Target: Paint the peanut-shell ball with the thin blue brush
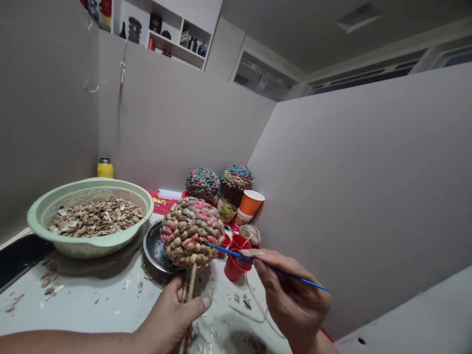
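Note:
A ball covered in peanut shells [191,231], partly painted pink, stands on a twine-wrapped stick [191,281]. My left hand [177,309] is closed around that stick below the ball. In my right hand [291,290] is a thin blue paintbrush [295,278], pinched between thumb and fingers. Its tip touches the lower front of the ball at a pink patch. Just behind the brush stand red cups [236,268], one with a stick in it. A metal bowl [153,250] sits behind the ball, partly hidden by it.
At left, a green basket [90,248] holds many shells. Two multicoloured shell balls [202,183] stand at the back beside an orange paper cup [251,202] and a twine roll [250,234]. Shell bits and loose twine lie on the white table [106,314]. Grey panels enclose it.

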`<state>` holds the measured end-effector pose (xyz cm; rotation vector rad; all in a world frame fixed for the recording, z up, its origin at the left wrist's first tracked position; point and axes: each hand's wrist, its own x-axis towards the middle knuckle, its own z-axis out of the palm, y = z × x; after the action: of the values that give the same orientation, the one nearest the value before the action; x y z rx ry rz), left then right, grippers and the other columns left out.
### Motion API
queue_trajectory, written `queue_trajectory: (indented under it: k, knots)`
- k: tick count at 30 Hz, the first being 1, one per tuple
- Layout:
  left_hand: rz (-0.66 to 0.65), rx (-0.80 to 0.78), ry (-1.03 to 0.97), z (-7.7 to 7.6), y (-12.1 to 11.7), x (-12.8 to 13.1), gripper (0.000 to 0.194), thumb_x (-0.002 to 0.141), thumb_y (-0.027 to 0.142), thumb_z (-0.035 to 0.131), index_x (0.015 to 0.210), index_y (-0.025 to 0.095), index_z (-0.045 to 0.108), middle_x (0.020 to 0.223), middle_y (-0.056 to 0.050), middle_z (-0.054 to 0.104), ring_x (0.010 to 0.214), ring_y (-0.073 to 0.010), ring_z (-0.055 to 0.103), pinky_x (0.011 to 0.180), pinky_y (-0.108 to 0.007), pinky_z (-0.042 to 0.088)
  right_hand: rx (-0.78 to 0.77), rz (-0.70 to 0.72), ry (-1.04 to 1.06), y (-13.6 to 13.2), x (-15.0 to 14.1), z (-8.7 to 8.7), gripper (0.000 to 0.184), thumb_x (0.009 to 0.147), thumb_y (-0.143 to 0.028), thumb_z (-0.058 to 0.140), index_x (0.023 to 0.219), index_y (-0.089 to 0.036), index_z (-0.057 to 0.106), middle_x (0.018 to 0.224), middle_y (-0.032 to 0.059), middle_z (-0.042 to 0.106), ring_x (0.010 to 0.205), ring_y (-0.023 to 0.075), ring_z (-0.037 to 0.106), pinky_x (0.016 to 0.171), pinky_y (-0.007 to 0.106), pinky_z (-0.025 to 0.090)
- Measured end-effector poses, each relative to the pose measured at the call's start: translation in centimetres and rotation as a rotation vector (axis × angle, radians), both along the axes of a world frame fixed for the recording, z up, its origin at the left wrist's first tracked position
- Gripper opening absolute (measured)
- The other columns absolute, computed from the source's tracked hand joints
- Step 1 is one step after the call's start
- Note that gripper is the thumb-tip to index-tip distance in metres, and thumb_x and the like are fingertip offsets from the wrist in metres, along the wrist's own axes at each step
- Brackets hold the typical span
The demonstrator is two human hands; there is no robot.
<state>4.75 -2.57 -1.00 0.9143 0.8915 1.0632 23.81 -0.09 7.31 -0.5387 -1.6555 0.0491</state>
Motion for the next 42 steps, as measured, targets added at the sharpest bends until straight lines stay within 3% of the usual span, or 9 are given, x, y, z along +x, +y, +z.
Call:
queue_trajectory:
  k: [3, 7, 10, 17, 22, 25, 32, 37, 42]
  knots:
    - [0.006, -0.008, -0.039, 0.3, -0.1, 0.0, 0.078, 0.059, 0.065, 0.094, 0.109, 0.015, 0.062, 0.074, 0.001, 0.068, 0.059, -0.0122, 0.057, 0.048, -0.021, 0.045, -0.016, 0.087, -0.023, -0.2, -0.8, 0.2, 0.025, 0.092, -0.009, 0.074, 0.107, -0.028, 0.079, 0.095, 0.0012, 0.086, 0.082, 0.0179, 0.083, 0.075, 0.026, 0.070]
    - [0.007, -0.006, -0.033, 0.0, 0.0, 0.1, 0.076, 0.058, 0.067, 0.093, 0.105, 0.017, 0.060, 0.060, 0.010, 0.057, 0.045, -0.0076, 0.044, 0.040, -0.020, 0.037, -0.055, 0.094, -0.021, 0.2, -1.5, 0.3, 0.021, 0.092, -0.012, 0.075, 0.104, -0.028, 0.080, 0.093, 0.0013, 0.086, 0.079, 0.0176, 0.083, 0.075, 0.025, 0.070]
    - [-0.023, -0.012, -0.021, -0.5, 0.2, 0.1, 0.078, 0.059, 0.073, 0.089, 0.105, 0.018, 0.058, 0.060, 0.009, 0.058, 0.040, -0.0069, 0.041, 0.037, -0.020, 0.037, -0.066, 0.024, 0.035, 0.5, -0.7, 0.3, 0.015, 0.092, -0.016, 0.077, 0.101, -0.027, 0.081, 0.091, 0.0023, 0.086, 0.075, 0.0191, 0.083, 0.069, 0.026, 0.070]
    - [0.035, -0.005, -0.006, -0.5, 0.0, 0.0, 0.064, 0.066, 0.068, 0.089, 0.096, 0.020, 0.060, 0.058, 0.011, 0.049, 0.044, -0.0074, 0.039, 0.040, -0.020, 0.039, 0.005, -0.199, 0.260, 0.3, 3.7, 0.5, 0.010, 0.088, -0.018, 0.082, 0.097, -0.022, 0.080, 0.087, 0.0031, 0.084, 0.074, 0.0189, 0.082, 0.072, 0.029, 0.069]
    - [0.034, -0.037, 0.059, 0.0, -0.5, -0.4, 0.058, 0.072, 0.067, 0.086, 0.097, 0.020, 0.062, 0.051, 0.012, 0.047, 0.043, -0.0091, 0.039, 0.040, -0.020, 0.037, -0.138, -0.365, 0.268, 1.9, 6.8, 0.6, 0.020, 0.088, -0.035, 0.082, 0.100, -0.019, 0.077, 0.082, 0.0046, 0.083, 0.066, 0.0188, 0.080, 0.063, 0.029, 0.067]
    - [0.032, -0.033, 0.080, 0.2, -0.5, -0.6, 0.057, 0.071, 0.063, 0.088, 0.098, 0.018, 0.065, 0.051, 0.010, 0.049, 0.045, -0.0099, 0.042, 0.042, -0.021, 0.039, -0.240, -0.437, 0.119, 3.5, 8.1, -0.1, 0.026, 0.090, -0.044, 0.077, 0.098, -0.019, 0.077, 0.084, 0.0064, 0.082, 0.069, 0.0185, 0.079, 0.065, 0.030, 0.066]
    - [0.112, -0.012, 0.072, -0.1, -0.4, -0.1, 0.055, 0.068, 0.062, 0.090, 0.088, 0.019, 0.064, 0.050, 0.011, 0.046, 0.043, -0.0082, 0.037, 0.040, -0.020, 0.036, -0.380, -0.385, -0.037, 7.9, 9.1, -2.4, 0.034, 0.091, -0.051, 0.068, 0.093, -0.018, 0.078, 0.084, 0.0077, 0.082, 0.071, 0.0194, 0.076, 0.067, 0.031, 0.063]
    - [0.102, -0.037, 0.091, -0.2, -0.5, 0.0, 0.067, 0.062, 0.071, 0.089, 0.093, 0.018, 0.062, 0.053, 0.012, 0.046, 0.042, -0.0076, 0.037, 0.039, -0.021, 0.036, -0.500, -0.371, -0.136, 10.6, 10.2, -4.9, 0.033, 0.095, -0.049, 0.068, 0.096, -0.018, 0.076, 0.086, 0.0071, 0.079, 0.077, 0.0211, 0.075, 0.074, 0.035, 0.062]
    - [0.117, -0.045, 0.063, 0.2, -0.7, 0.0, 0.063, 0.062, 0.068, 0.092, 0.087, 0.019, 0.061, 0.057, 0.010, 0.047, 0.047, -0.0086, 0.040, 0.042, -0.021, 0.035, -0.644, -0.316, -0.238, 12.5, 11.1, -7.3, 0.036, 0.101, -0.039, 0.068, 0.129, -0.018, 0.064, 0.129, 0.0093, 0.068, 0.109, 0.0233, 0.071, 0.093, 0.045, 0.062]
